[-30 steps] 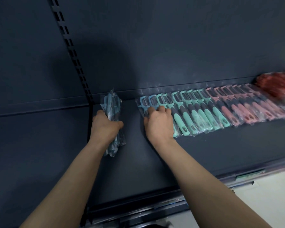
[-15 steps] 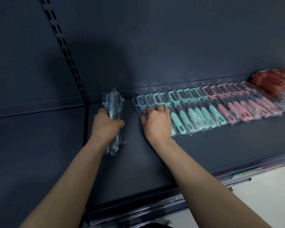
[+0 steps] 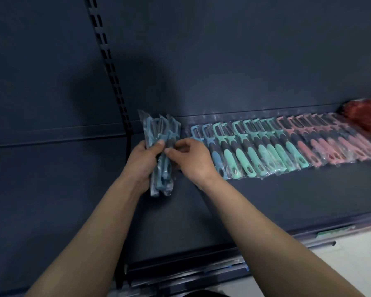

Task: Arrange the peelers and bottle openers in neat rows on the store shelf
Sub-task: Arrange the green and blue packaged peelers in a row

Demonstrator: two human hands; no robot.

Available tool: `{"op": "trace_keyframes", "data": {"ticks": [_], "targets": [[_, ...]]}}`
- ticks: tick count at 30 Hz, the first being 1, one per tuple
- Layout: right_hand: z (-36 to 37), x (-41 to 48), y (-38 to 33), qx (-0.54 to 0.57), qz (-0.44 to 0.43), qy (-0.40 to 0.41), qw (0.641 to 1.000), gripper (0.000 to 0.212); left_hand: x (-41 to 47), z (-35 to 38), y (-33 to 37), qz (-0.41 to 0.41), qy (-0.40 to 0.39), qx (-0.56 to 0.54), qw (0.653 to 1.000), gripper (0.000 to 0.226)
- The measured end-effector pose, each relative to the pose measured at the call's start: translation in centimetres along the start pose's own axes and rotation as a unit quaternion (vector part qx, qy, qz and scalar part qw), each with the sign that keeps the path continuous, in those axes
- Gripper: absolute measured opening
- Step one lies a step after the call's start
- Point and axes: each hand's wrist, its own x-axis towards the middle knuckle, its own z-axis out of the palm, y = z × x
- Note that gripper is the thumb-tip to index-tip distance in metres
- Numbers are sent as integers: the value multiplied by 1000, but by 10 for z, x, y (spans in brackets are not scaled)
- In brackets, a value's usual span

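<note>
Shelf (image 3: 266, 200) of dark metal under peeler row (image 3: 263, 146), slotted upright (image 3: 107, 61), pale floor (image 3: 362, 264).

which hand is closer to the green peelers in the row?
Right. The right hand is just left of the green peelers, by the row's blue end; the left hand grips a bundle of blue peelers farther left.

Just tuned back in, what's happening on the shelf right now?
A person is stocking a dark store shelf. The left hand holds a bundle of blue peelers in clear bags, and the right hand pinches one packet in that bundle. To the right, a row of peelers lies along the back edge: blue, then mint green, then pink, with red packets at the far end.
</note>
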Motion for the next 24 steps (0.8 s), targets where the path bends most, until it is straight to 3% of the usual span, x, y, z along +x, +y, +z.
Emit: {"op": "trace_keyframes", "data": {"ticks": [12,20,24], "targets": [[-5,-5,-10,-103,29,0,994,24,5,-6,-5,14,16,45,999,26],[-5,-8,3,-317,-49,64,945,24,10,-10,-6,32,65,80,994,27],[2,-11,4,-371,-52,42,926,24,8,-11,-6,37,72,89,993,26]]}}
